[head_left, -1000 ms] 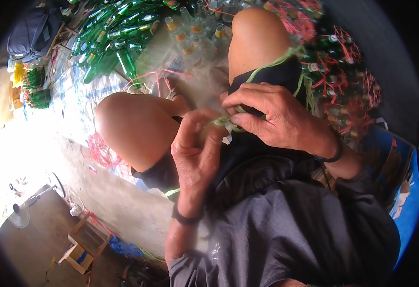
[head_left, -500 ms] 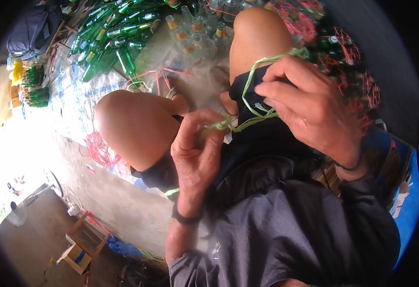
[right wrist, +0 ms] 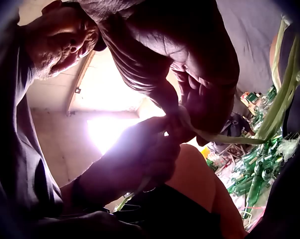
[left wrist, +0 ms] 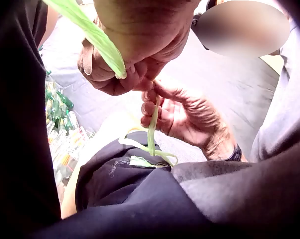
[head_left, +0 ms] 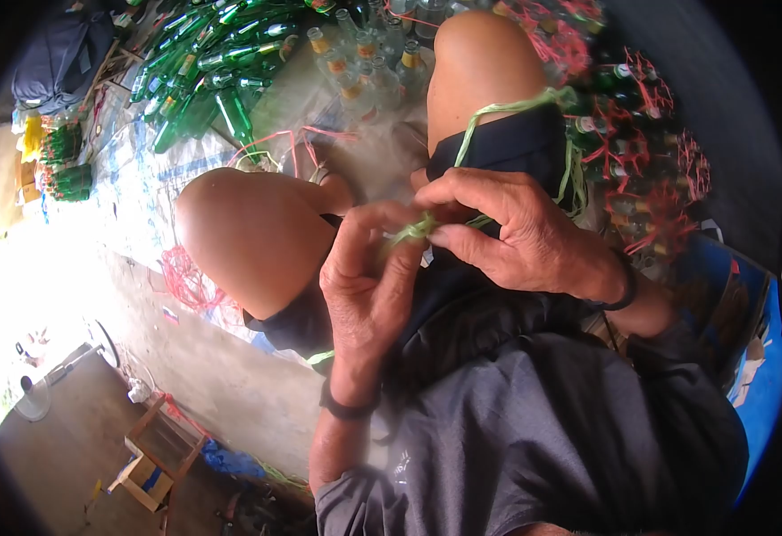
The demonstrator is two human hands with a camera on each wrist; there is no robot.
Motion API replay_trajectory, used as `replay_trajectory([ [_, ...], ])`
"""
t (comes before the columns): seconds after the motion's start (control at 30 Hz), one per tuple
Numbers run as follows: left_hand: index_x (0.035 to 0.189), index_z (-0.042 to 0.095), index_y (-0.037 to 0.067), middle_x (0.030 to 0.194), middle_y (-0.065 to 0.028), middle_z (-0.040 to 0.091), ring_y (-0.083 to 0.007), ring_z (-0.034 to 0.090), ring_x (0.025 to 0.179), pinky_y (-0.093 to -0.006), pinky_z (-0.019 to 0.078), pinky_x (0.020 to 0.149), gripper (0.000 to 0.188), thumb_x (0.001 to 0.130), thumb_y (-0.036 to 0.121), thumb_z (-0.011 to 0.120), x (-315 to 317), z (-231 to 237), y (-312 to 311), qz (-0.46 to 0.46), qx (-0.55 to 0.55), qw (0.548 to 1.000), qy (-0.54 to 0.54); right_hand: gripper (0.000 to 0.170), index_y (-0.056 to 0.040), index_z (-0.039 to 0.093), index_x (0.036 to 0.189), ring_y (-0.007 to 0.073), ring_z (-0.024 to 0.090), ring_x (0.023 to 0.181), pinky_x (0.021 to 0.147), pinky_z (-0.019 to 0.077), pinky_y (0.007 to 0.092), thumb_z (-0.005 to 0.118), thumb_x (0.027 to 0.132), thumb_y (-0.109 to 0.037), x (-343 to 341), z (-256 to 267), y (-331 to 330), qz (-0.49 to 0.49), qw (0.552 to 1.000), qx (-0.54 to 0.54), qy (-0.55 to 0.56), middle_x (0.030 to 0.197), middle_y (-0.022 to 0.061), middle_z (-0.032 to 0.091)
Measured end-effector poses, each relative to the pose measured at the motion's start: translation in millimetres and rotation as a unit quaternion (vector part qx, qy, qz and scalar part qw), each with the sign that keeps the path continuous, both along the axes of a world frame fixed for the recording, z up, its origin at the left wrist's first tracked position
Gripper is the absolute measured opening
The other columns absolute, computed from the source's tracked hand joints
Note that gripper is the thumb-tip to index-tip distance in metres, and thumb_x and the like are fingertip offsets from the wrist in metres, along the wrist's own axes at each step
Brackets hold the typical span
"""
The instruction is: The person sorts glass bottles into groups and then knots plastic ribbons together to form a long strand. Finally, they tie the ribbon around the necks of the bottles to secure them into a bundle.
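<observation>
Light green plastic twine [head_left: 498, 110] runs over the person's right thigh and up to the two hands, which meet above the lap. A small knotted bunch of it shows between thumb and forefinger of the left hand [head_left: 368, 281], which pinches it. Fingertips and thumb of the right hand [head_left: 529, 237] pinch the twine right beside that knot. In the left wrist view a strand of twine [left wrist: 152, 132] hangs from the fingers toward the dark shorts [left wrist: 115, 174]. The right wrist view shows another length of twine [right wrist: 279, 112] trailing off to the side.
Loose green bottles [head_left: 208, 80] lie heaped beyond the knees, near standing clear bottles [head_left: 364, 76]. On the right are bottles bundled in red string [head_left: 623, 152]. A tangle of red string [head_left: 196, 284] lies by the left knee. A wooden frame [head_left: 166, 438] sits lower left.
The right hand drew away to the right, pulling out a loop of twine, then came back to the knot at the left fingertips. The left hand has stayed in place.
</observation>
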State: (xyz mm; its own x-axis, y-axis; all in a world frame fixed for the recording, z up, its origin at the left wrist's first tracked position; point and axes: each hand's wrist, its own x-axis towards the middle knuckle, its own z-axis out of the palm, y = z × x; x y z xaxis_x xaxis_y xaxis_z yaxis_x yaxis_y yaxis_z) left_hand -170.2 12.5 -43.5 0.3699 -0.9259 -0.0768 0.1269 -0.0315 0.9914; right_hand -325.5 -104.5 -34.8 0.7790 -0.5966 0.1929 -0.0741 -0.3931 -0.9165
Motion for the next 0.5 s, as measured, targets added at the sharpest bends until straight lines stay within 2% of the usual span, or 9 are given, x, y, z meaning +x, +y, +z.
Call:
replay_trajectory([
  [0.17, 0.111, 0.06, -0.001, 0.097, -0.0007, 0.064, -0.0063, 0.057, 0.085, -0.0217, 0.0484, 0.075, 0.016, 0.097, -0.001, 0.067, -0.5, -0.7, -0.9, 0.0, 0.006, 1.0, 0.02, 0.024, 0.0003, 0.064, 0.111, 0.0359, 0.071, 0.087, 0.072, 0.0543, 0.0385, 0.068, 0.088, 0.0, -0.2, -0.6, 0.2, -0.016, 1.0, 0.023, 0.0, 0.094, 0.019, 0.069],
  [0.4, 0.11, 0.061, 0.0, 0.097, -0.0004, 0.063, -0.0065, 0.056, 0.083, -0.0209, 0.0474, 0.075, 0.014, 0.097, -0.001, 0.067, 2.4, 4.8, 0.9, -0.009, -0.008, 0.999, 0.03, 0.018, -0.0005, 0.065, 0.107, 0.0323, 0.069, 0.078, 0.066, 0.0525, 0.0379, 0.067, 0.089, -0.001, 2.3, 1.2, -2.0, -0.006, 1.0, 0.002, 0.003, 0.089, 0.0172, 0.067],
  [0.47, 0.107, 0.061, 0.0, 0.096, -0.0004, 0.063, -0.0053, 0.054, 0.078, -0.0201, 0.0458, 0.07, 0.011, 0.097, 0.001, 0.067, 3.8, 14.8, 1.9, -0.02, 0.039, 0.992, 0.117, 0.013, -0.0006, 0.065, 0.103, 0.031, 0.069, 0.075, 0.063, 0.0515, 0.0374, 0.066, 0.09, -0.001, 2.9, 1.7, -4.0, 0.001, 1.0, -0.019, 0.001, 0.084, 0.0159, 0.066],
  [0.5, 0.107, 0.061, 0.0, 0.096, -0.0004, 0.063, -0.0053, 0.054, 0.078, -0.0201, 0.0458, 0.07, 0.011, 0.097, 0.001, 0.067, 5.7, 15.1, 3.1, -0.02, 0.039, 0.992, 0.117, 0.013, -0.0006, 0.065, 0.103, 0.031, 0.069, 0.075, 0.063, 0.0515, 0.0374, 0.066, 0.09, -0.001, 3.4, 1.5, -4.2, 0.001, 1.0, -0.019, 0.001, 0.084, 0.0159, 0.066],
])
